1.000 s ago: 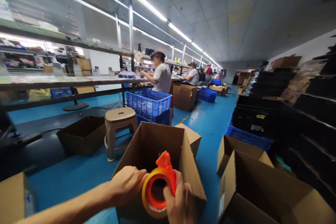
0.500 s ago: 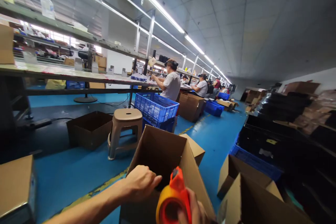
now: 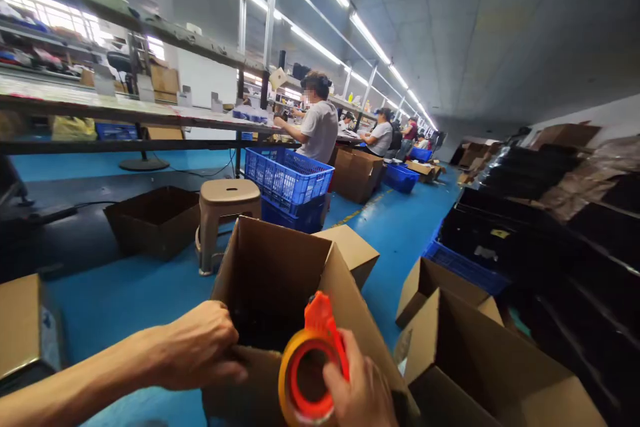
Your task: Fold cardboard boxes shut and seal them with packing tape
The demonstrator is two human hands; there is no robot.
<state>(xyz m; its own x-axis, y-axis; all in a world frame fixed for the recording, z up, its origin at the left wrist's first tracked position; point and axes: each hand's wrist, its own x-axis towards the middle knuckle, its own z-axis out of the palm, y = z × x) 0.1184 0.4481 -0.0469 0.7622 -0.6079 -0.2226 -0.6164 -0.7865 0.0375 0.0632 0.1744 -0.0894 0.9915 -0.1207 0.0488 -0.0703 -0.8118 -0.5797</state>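
Observation:
An open-topped cardboard box [image 3: 280, 247] stands in front of me, its inside dark. My left hand [image 3: 205, 347] is closed at the box's near left corner, with its thumb low along the near wall and its other fingers curled at the rim. An orange-red tape dispenser [image 3: 324, 317] with a roll of yellow tape [image 3: 290, 373] is gripped in my right hand [image 3: 363, 380]. The dispenser is over the near side of the box, its head tilted up and away from me. Part of the near wall is hidden behind the tape roll.
More open cardboard boxes [image 3: 445, 347] stand at right, beside a blue crate [image 3: 463, 260] and dark stacks. Beyond my box are a beige stool [image 3: 229, 193] and stacked blue crates [image 3: 290, 177]. Co-workers [image 3: 320, 123] sit along the workbench [image 3: 150, 117].
My left hand has moved left and down from above the box to its near left corner. The tape dispenser has shifted slightly left in my right hand. The view has tilted down.

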